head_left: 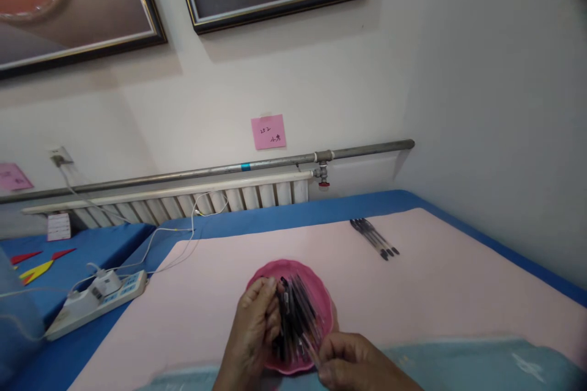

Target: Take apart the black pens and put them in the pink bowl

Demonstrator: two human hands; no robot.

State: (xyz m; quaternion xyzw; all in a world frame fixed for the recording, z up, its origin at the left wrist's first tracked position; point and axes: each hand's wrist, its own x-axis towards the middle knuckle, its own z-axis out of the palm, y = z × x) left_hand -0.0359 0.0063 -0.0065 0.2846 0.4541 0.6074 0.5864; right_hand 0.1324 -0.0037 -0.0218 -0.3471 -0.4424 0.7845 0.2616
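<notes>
A pink plate (321,296) sits near the front of the pink table cover, filled with several dark pens (296,314). My left hand (252,330) rests on the plate's left side, its fingers curled over the pens. On the plate's lower right, my right hand (348,360) pinches the end of one pen from the pile. A few more dark pens (375,238) lie together on the cover farther back and to the right, apart from both hands.
A white power strip (98,299) with plugs and cables lies at the left on the blue cloth (284,214). A radiator (192,201) and a pipe (229,168) run along the wall behind. A pink note (268,132) is stuck on the wall.
</notes>
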